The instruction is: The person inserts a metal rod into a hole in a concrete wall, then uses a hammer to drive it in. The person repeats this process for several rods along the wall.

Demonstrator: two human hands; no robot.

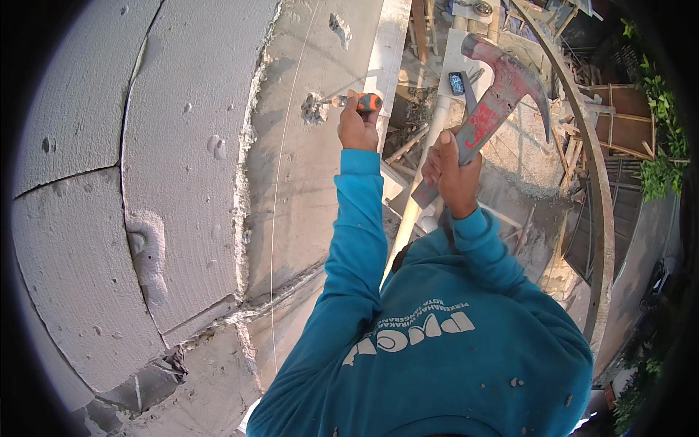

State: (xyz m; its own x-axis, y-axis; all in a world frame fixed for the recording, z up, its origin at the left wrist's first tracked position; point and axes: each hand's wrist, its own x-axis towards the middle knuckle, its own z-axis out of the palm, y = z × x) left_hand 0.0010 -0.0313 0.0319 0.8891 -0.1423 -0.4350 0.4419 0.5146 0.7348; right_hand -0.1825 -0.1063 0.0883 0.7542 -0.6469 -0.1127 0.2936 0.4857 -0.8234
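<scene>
Fingers: curled tightly around handles, in both the right hand (457, 175) and left hand (358, 131).
Right grip: a grey claw hammer with worn red paint (489, 109) is held slanted, long axis from lower left to upper right, head uppermost, claw turned rightward.
Left grip: an orange-and-black-handled tool (370, 102) is held crosswise, pointed left at a rough chipped pit (314, 111); tip contact cannot be told.
Beyond: green foliage (659, 91) is seen.

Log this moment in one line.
Left hand: grips orange-handled tool, tip at chipped hole | Right hand: grips claw hammer | Hammer: apart from tool
</scene>
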